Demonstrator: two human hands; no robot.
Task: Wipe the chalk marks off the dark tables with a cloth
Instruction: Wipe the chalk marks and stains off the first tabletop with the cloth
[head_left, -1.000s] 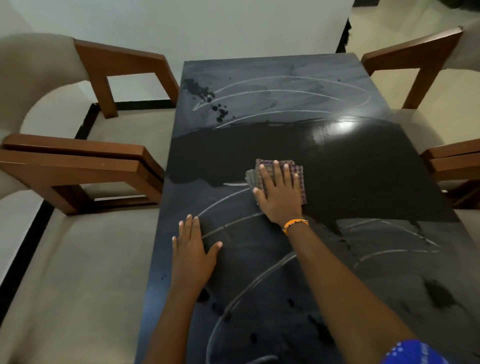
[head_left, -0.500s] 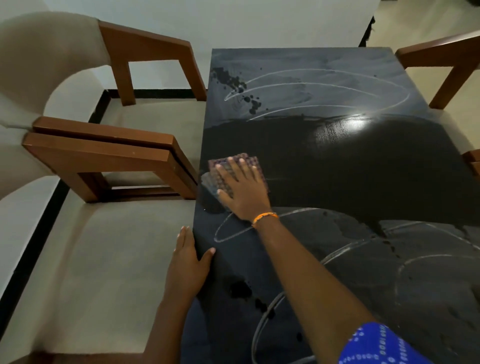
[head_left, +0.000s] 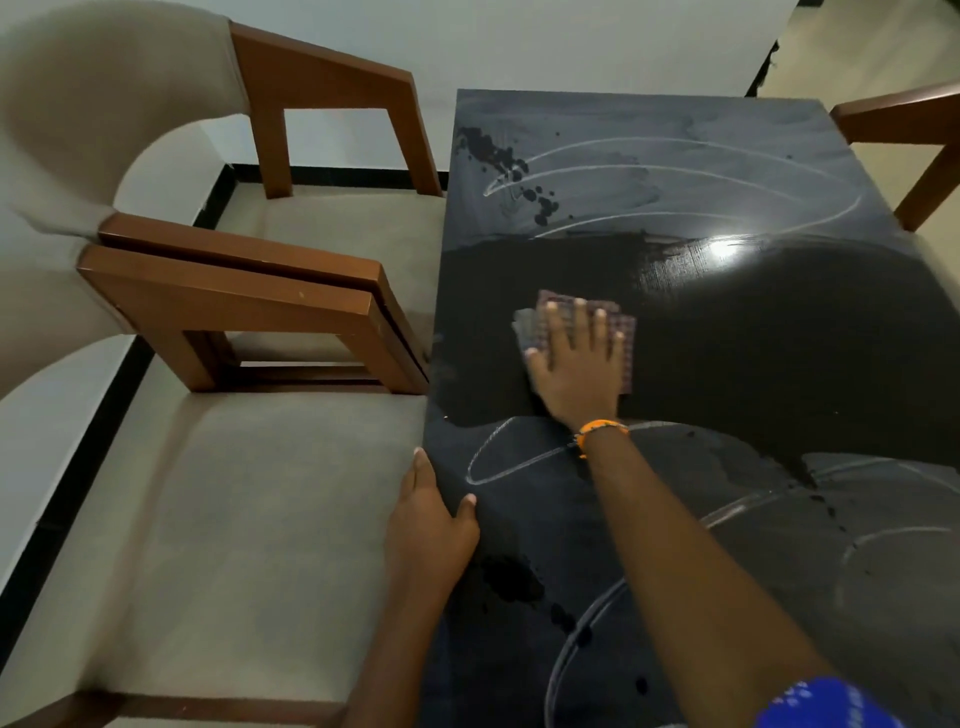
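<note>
A long dark table (head_left: 779, 338) carries white chalk arcs at its far end (head_left: 675, 176) and more chalk loops near me (head_left: 498, 462). A wet, clean black band crosses its middle. My right hand (head_left: 576, 364) lies flat with straight fingers on a folded checked cloth (head_left: 540, 322) in that band, near the left side. My left hand (head_left: 431, 530) rests on the table's left edge, thumb on top, fingers straight along the side.
Two beige upholstered chairs with brown wooden arms (head_left: 249, 291) stand close along the table's left side. Another wooden chair arm (head_left: 904, 119) shows at the far right. Dark wet spots (head_left: 504, 156) dot the chalky areas. A white wall lies beyond.
My right hand slid the cloth left toward the table's edge, then back a little to the right. My left hand shifted from the tabletop to the left edge. The view swung left.
</note>
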